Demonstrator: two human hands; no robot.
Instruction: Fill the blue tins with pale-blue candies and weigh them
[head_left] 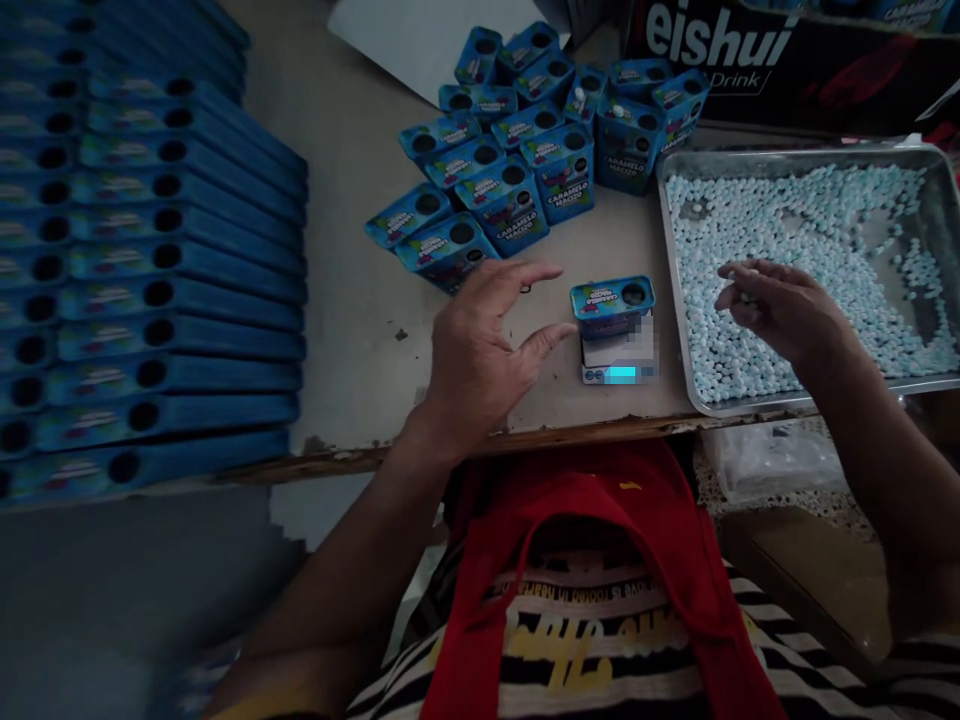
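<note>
A blue candy box (613,308) with a round dark hole in its top stands on a small digital scale (619,358) whose display glows cyan. Just left of it, my left hand (499,340) is open, thumb and fingers apart, holding nothing. Over a metal tray (679,330) of small pale blue and white candies (810,240), my right hand (772,300) has its fingers pinched together around a few candies. Several similar boxes (499,205) stand grouped beyond my left hand, and one of them has white candies showing at its top.
Stacked rows of blue boxes (187,260) fill the left of the table (352,370). A dark printed carton (810,90) stands behind the tray. White paper (420,40) lies at the back. The table's worn front edge runs just before the red apron (480,600).
</note>
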